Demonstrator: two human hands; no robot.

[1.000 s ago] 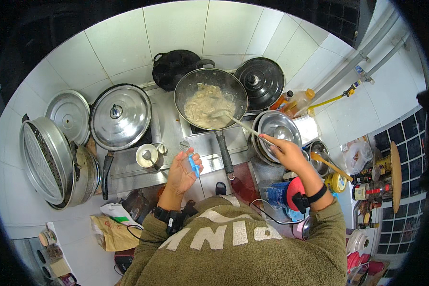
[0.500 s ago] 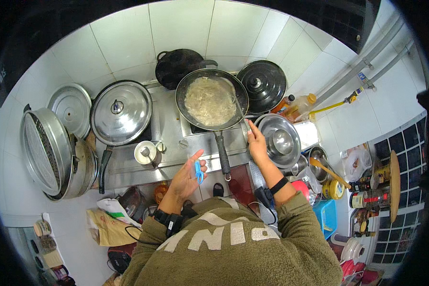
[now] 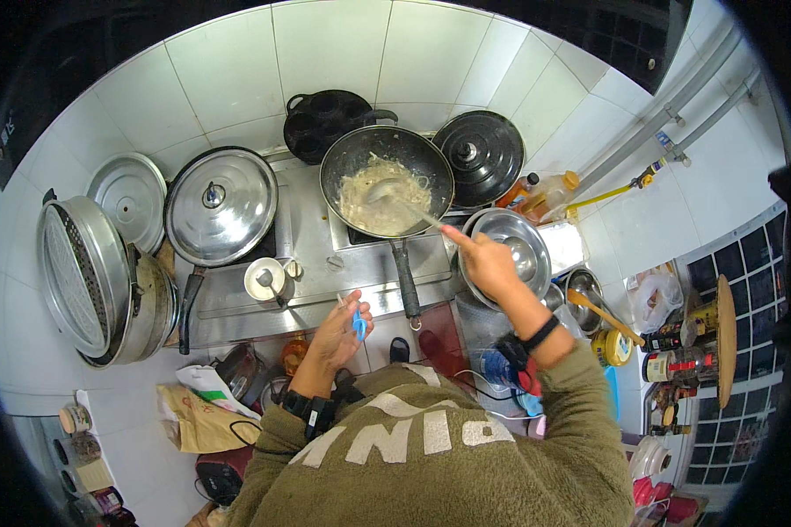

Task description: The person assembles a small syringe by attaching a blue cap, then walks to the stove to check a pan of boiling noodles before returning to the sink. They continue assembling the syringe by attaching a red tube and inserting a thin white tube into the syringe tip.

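— So, your right hand point(image 3: 490, 263) is closed around the handle of the ladle point(image 3: 387, 188). Why do you hold it that far back?

— Probably for the heat. The ladle's head is down in the food point(image 3: 353, 200), while your fist sits outside the rim of the pan point(image 3: 336, 162), so your knuckles are clear of it. You also lay your index finger along the handle, which likely helps you steer.

— And your left hand point(image 3: 339, 334)?

— You have its fingers curled around a small blue thing point(image 3: 359, 326). I cannot tell what it is, or how firmly you pinch it. You hold it in front of the stove point(image 3: 224, 299), well apart from the pan, perhaps to leave the ladle room.

— Then you have no hand on the pan at all?

— None. It sits on the right side of the stove, which seems to bear its weight for you. Its handle points your way, presumably for easy reach.

— What about the things around it?

— To your left, the silver lid point(image 3: 242, 224) covers a second pan point(image 3: 190, 312). Near the stove's front edge you have a white cup point(image 3: 250, 281) with a spoon point(image 3: 264, 277) standing in it, maybe to save it from lying on the steel. To your right, the metal bowls point(image 3: 499, 225) are nested, likely to save space.
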